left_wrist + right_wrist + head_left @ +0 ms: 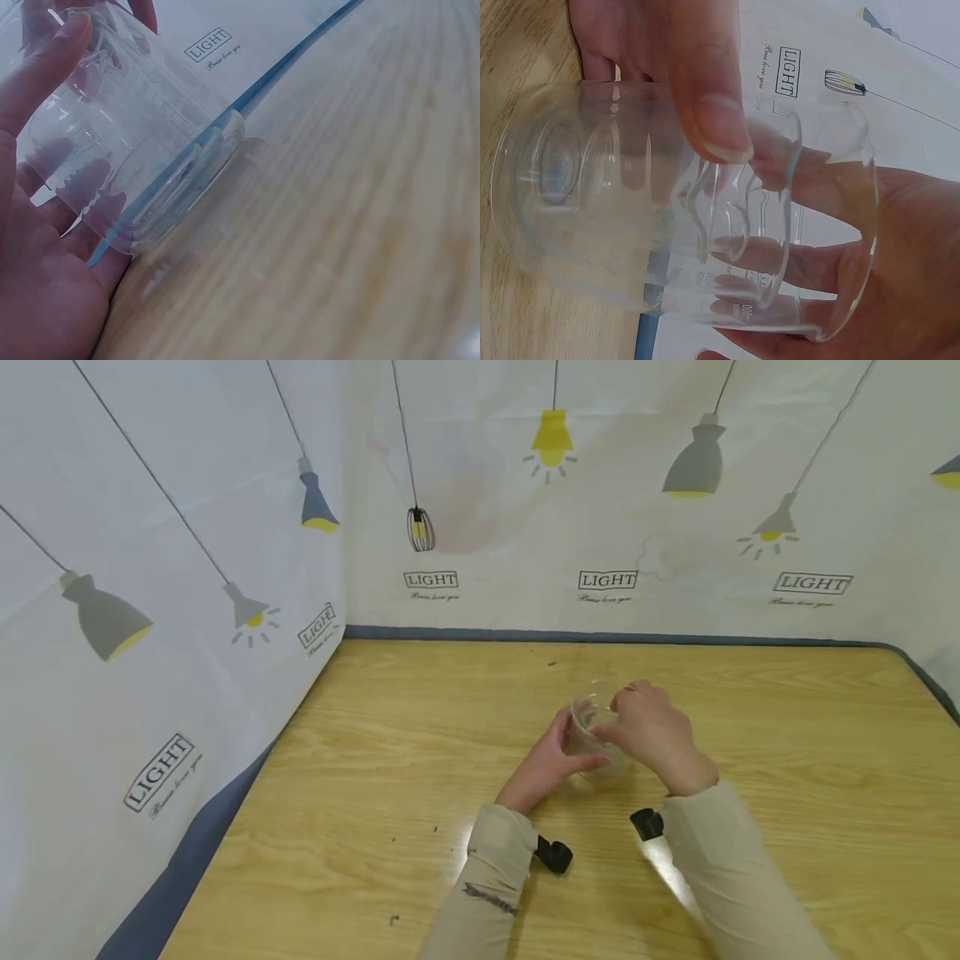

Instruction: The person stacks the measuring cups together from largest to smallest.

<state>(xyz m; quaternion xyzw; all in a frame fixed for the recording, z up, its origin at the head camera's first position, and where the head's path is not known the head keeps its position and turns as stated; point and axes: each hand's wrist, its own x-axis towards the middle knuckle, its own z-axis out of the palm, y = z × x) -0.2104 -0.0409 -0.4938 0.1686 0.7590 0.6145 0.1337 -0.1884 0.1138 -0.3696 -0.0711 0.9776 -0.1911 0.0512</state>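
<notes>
A clear graduated beaker (579,743), with at least one smaller clear beaker (731,217) nested inside, stands tilted or upright low over the wooden table; its base is close to the tabletop. My left hand (551,764) holds the outer beaker low on its side, thumb in front and fingers behind, as the left wrist view shows through the glass. From above right, my right hand (656,731) reaches to the mouth with bent fingers and seems to pinch the inner beaker. Reflections in the clear walls hide the exact contact of its fingertips.
The wooden table (360,777) runs under both hands, with small dark specks on its surface. White sheets (480,552) printed with lamps and "LIGHT" rise at the back and left. A black wrist mount (555,856) sticks out from the left cuff, another (647,823) from the right.
</notes>
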